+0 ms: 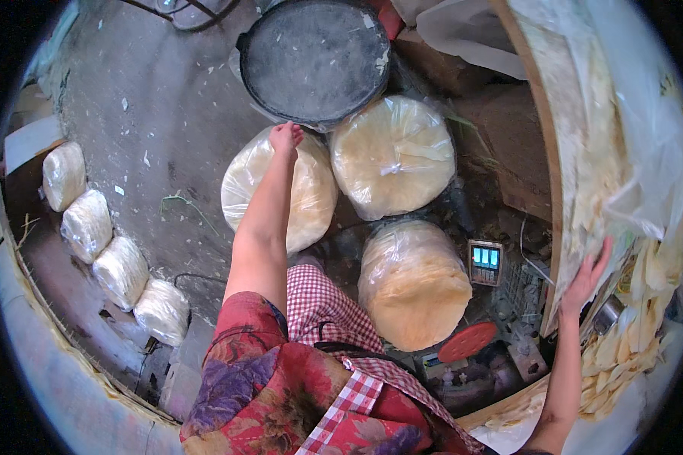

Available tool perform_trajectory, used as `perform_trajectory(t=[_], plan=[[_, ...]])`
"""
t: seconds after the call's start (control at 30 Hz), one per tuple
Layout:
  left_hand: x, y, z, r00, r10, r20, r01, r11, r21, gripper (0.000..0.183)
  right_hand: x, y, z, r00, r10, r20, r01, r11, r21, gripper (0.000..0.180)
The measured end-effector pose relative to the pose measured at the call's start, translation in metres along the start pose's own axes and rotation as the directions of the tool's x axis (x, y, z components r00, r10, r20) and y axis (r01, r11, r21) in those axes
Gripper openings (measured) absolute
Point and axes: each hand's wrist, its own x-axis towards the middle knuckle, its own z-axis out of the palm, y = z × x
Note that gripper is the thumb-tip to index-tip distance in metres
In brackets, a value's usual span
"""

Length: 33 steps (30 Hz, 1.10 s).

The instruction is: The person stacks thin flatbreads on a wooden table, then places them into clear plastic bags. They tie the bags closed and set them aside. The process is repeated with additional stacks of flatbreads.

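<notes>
My left hand (287, 137) is curled at the near rim of a large round dark lid or tray (316, 62), over a plastic-wrapped round stack of pale sheets (313, 199); whether it grips the rim is unclear. Beside that stack sits another in clear plastic with a knotted top (395, 153). Closer to me, a third stack (418, 290) is partly covered by plastic. At the right, my right hand (586, 282) has its fingers spread at the edge of a wooden-rimmed table (555, 170), near a clear plastic bag (640, 193); nothing shows in its grasp.
Several wrapped bundles (120, 273) line the left side. A scale display (485, 261) glows beside the third stack, with a red perforated disc (468, 342) nearby. Loose pale flat pieces (614, 352) lie at lower right. A cardboard box (512, 148) stands under the table edge.
</notes>
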Motion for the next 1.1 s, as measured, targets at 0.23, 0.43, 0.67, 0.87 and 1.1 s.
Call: perform_trajectory(t=[0.23, 0.43, 0.67, 0.87, 1.1], plan=[[0.06, -0.017, 0.002, 0.989, -0.134, 0.061, 0.132, 0.991, 0.033, 0.024, 0.0, -0.007, 0.002, 0.991, 0.131, -0.005, -0.131, 0.991, -0.009, 0.057], [0.068, -0.017, 0.011, 0.998, -0.064, -0.018, 0.067, 0.967, 0.244, 0.03, 0.001, -0.009, 0.005, 0.983, 0.182, -0.011, -0.18, 0.978, 0.103, 0.057], [0.025, 0.015, 0.018, 0.999, -0.034, -0.008, 0.034, 0.904, 0.426, 0.03, 0.002, -0.006, 0.001, 0.992, 0.129, -0.005, -0.129, 0.992, -0.001, 0.055], [-0.009, 0.022, 0.028, 0.989, -0.139, 0.051, 0.148, 0.949, -0.279, 0.01, 0.0, -0.01, -0.004, 1.0, 0.006, -0.004, -0.007, 0.991, -0.134, 0.051], [-0.064, 0.073, 0.059, 0.887, -0.213, 0.409, 0.367, 0.863, -0.347, 0.012, -0.001, 0.0, -0.012, 0.993, -0.111, -0.035, 0.095, 0.946, -0.311, 0.05]])
